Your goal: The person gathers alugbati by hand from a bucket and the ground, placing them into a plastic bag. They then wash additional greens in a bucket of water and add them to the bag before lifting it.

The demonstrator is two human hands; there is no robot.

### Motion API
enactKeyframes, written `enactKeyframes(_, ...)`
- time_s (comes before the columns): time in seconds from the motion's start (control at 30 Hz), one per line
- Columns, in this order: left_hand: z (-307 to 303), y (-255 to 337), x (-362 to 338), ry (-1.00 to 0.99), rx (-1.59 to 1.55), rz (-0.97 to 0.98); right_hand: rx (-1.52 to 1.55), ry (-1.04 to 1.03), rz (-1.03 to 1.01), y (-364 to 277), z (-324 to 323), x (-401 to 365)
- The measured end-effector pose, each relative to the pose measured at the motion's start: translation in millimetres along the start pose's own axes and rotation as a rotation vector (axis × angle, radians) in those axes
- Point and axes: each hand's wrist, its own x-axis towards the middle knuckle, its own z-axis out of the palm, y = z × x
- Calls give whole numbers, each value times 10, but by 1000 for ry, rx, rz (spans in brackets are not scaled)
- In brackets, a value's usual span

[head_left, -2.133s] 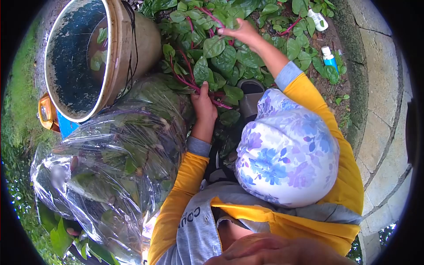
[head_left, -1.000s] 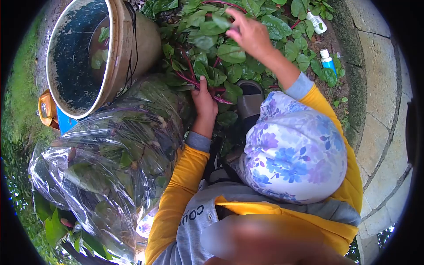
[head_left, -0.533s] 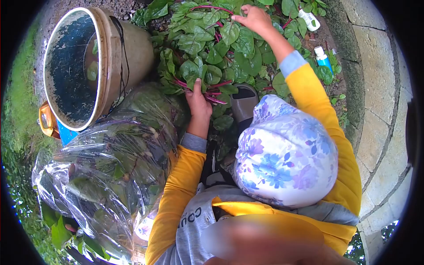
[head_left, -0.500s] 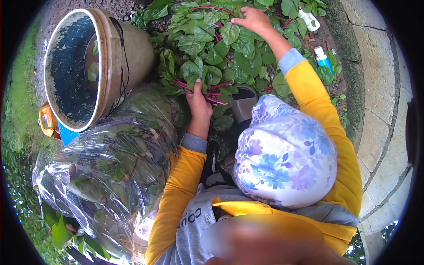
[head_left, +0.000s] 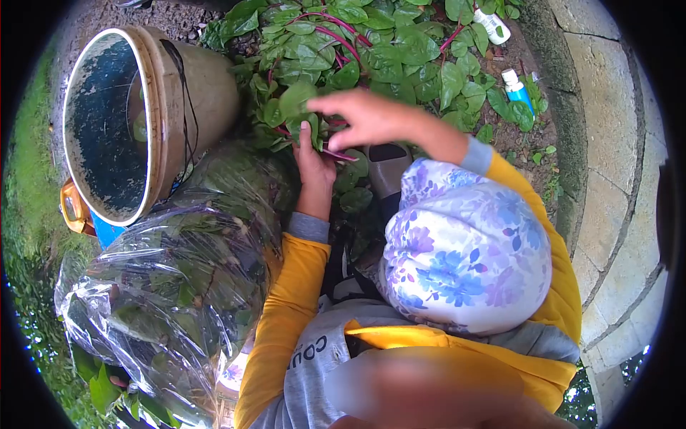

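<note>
A bunch of Malabar spinach, with green leaves and red-purple stems, is held in my left hand, thumb pressed over the stems. Right above it is my right hand, somewhat smeared by motion. A blurred leafy shoot shows at its fingertips, moving with the hand; its stem is mostly hidden by the fingers. Beyond both hands, Malabar spinach plants with glossy leaves and red stems cover the ground.
At left lies a tilted beige bucket. Below it sits a clear plastic bag full of greens. Two small bottles, one white and one blue-labelled, lie near the stone paving. A floral-covered knee rises before me.
My right hand has come down and left from the far plants to the bunch, with a leafy shoot at its fingers. My left hand still grips the bunch in nearly the same place.
</note>
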Motion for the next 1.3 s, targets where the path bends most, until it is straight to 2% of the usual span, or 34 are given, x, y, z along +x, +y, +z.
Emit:
enactKeyframes(0.03,-21,35,-15,22,50,2,101,-41,260,-30,-256,49)
enactKeyframes(0.07,-84,25,8,46,54,0,121,62,341,36,-470,108)
enactKeyframes(0.13,-251,-70,90,94,55,-6,-180,333,414,649,-763,205)
enactKeyframes(0.17,-249,-97,93,102,57,-4,-332,288,537,847,-897,231)
enactKeyframes(0.27,-94,-74,-25,99,87,15,-758,255,688,912,-726,326)
enactKeyframes(0.4,53,-40,-157,-71,121,78,-848,297,558,1085,-474,350)
enactKeyframes(0.43,56,-54,-168,-87,139,96,-838,382,510,1082,-484,343)
enactKeyframes(0.57,40,-58,-164,-135,201,130,-642,469,445,814,-592,239)
enactKeyframes(0.67,118,-101,-172,-101,202,168,-494,359,439,387,-378,144)
enactKeyframes(0.77,190,-120,-146,-176,159,206,-369,348,203,269,303,-21)
enactKeyframes(0.8,172,-130,-110,-93,132,133,-271,356,142,217,509,-82)
enactKeyframes(0.87,154,-47,-55,33,213,88,-293,143,108,83,565,-193)
enactKeyframes(0.93,104,-4,-52,125,199,113,-243,-178,128,139,338,-156)
enactKeyframes(1.0,40,-4,-67,158,177,117,-34,-101,194,260,29,-40)
enactKeyframes(1.07,87,-25,-146,171,258,198,-156,205,304,561,-356,104)
enactKeyframes(1.13,73,-37,-204,149,317,262,-672,441,370,1116,-658,214)
enactKeyframes(1.2,94,-26,-260,132,320,277,-851,515,404,1549,-774,220)
enactKeyframes(1.3,98,-3,-285,146,340,290,-717,203,624,1465,-817,220)
